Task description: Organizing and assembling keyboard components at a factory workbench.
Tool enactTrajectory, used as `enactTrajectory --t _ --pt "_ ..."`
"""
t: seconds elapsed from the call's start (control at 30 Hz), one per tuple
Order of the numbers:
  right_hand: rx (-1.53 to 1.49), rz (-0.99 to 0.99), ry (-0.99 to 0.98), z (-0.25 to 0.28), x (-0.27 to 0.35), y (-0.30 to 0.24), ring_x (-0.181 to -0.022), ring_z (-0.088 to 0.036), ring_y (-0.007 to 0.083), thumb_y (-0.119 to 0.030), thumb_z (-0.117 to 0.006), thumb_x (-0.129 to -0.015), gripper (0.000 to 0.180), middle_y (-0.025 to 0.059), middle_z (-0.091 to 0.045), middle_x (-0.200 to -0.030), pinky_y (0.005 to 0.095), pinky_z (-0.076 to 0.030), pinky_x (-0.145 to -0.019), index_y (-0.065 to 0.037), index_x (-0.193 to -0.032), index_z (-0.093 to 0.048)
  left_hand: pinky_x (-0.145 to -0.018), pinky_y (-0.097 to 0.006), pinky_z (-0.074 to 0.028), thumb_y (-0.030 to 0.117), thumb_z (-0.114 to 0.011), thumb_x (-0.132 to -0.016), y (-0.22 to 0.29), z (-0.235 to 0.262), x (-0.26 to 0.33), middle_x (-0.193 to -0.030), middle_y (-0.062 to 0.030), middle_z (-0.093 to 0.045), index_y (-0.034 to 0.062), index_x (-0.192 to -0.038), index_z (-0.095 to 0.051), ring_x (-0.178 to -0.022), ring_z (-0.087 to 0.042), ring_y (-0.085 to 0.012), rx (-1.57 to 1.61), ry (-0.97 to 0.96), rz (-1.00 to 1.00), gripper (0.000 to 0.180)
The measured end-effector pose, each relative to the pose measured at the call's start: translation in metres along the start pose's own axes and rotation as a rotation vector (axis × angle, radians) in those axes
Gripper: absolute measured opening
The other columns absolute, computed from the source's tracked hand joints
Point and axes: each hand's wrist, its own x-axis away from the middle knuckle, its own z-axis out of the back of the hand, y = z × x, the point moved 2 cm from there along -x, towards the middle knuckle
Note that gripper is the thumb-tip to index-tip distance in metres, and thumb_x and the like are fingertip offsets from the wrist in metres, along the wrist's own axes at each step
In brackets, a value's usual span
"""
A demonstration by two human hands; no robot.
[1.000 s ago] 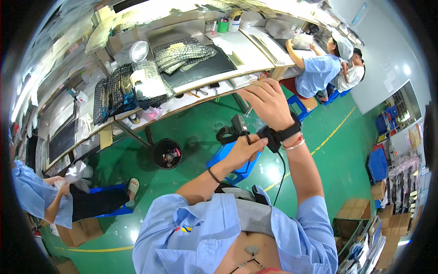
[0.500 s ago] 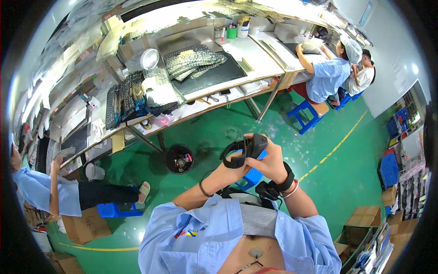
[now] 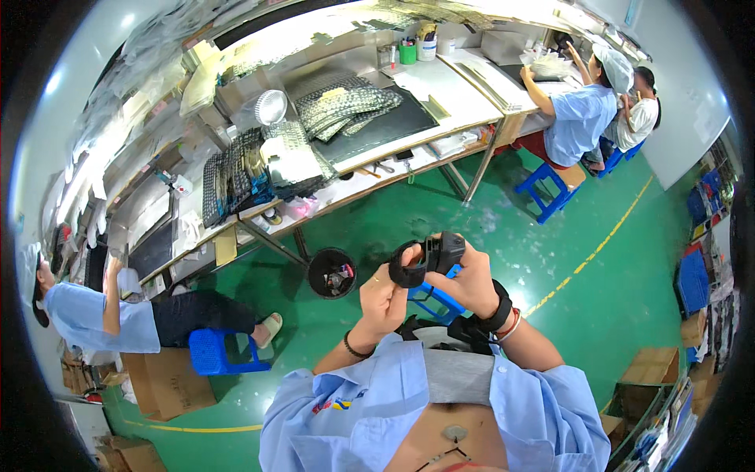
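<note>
Between my hands, in front of my chest, is a black strapped device [image 3: 448, 250] with a boxy body and a looped black strap [image 3: 403, 275]. My left hand [image 3: 383, 299] is closed on the strap, a fingertip poking through the loop. My right hand [image 3: 472, 283] grips the boxy body, thumb underneath and fingers on its far side. A wide black band [image 3: 499, 307] and a red-and-white bracelet sit on my right wrist; a dark beaded bracelet [image 3: 358, 346] is on my left. Below my hands, dark gear hangs at my chest, partly hidden.
A long workbench [image 3: 464, 102] carries bubble-wrap pouches [image 3: 338, 106] and a black mat. Beneath it stands a black bin [image 3: 332, 273]. Blue stools [image 3: 543, 193] and seated co-workers are at left and far right. Cardboard boxes [image 3: 169, 385] lie at lower left and right.
My left hand has drawn back from beneath the device and now holds the strap at its left end. My right hand keeps its grip. The whole view has shifted, scenery moving rightward.
</note>
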Motion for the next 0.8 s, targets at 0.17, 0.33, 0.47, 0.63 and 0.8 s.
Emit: enactTrajectory --t 0.17,0.33,0.47,0.63,0.8 --pt "-0.137 -0.138 -0.052 -0.013 0.009 0.023 -0.071 -0.063 0.0117 -0.016 -0.077 -0.066 0.042 0.0077 -0.067 -0.079 0.0258 -0.05 -0.065 0.0 -0.101 -0.058 -0.106 -0.046 -0.029 -0.004 -0.038 -0.093 -0.022 -0.022 -0.007 -0.149 -0.0188 -0.021 0.0183 -0.146 -0.022 -0.133 -0.03 -0.0345 0.423 -0.042 -0.158 0.059" --pt "-0.304 -0.133 -0.062 -0.019 -0.002 0.027 -0.066 -0.053 0.0043 -0.01 -0.076 -0.068 0.037 0.0021 -0.062 -0.074 0.0228 -0.046 -0.059 0.002 -0.097 -0.056 -0.113 -0.043 -0.004 0.004 -0.045 -0.093 -0.043 -0.025 -0.039 -0.153 -0.0122 0.005 0.0262 -0.146 0.006 -0.141 0.0 -0.0299 0.496 -0.041 -0.131 0.077" --pt "-0.389 -0.23 -0.125 -0.016 -0.015 0.023 -0.065 -0.058 0.0064 -0.005 -0.073 -0.07 0.028 0.005 -0.063 -0.074 0.023 -0.047 -0.059 0.002 -0.089 -0.054 -0.114 -0.04 -0.005 0.007 -0.053 -0.091 -0.056 -0.024 -0.056 -0.153 -0.0106 0.009 0.0185 -0.146 0.013 -0.141 0.003 -0.027 0.399 0.119 -0.055 0.086" --pt "-0.489 -0.286 -0.091 -0.016 -0.037 0.022 -0.063 -0.062 0.0085 -0.006 -0.07 -0.074 0.021 0.0061 -0.064 -0.067 0.024 -0.049 -0.056 0.002 -0.086 -0.055 -0.111 -0.041 -0.01 0.004 -0.066 -0.08 -0.037 -0.031 -0.113 -0.152 -0.0145 0.005 0.0096 -0.145 0.014 -0.139 -0.006 -0.0327 0.365 0.46 -0.136 0.103" --pt "-0.195 -0.299 -0.277 -0.048 -0.024 0.033 -0.062 -0.062 0.0093 -0.015 -0.073 -0.074 0.032 0.0087 -0.065 -0.067 0.0247 -0.05 -0.057 0.003 -0.094 -0.057 -0.09 -0.042 -0.038 0.017 -0.068 -0.083 -0.053 0.008 -0.151 -0.133 -0.0173 -0.033 0.007 -0.143 -0.015 -0.112 -0.042 -0.026 -0.349 0.888 -0.141 0.081"
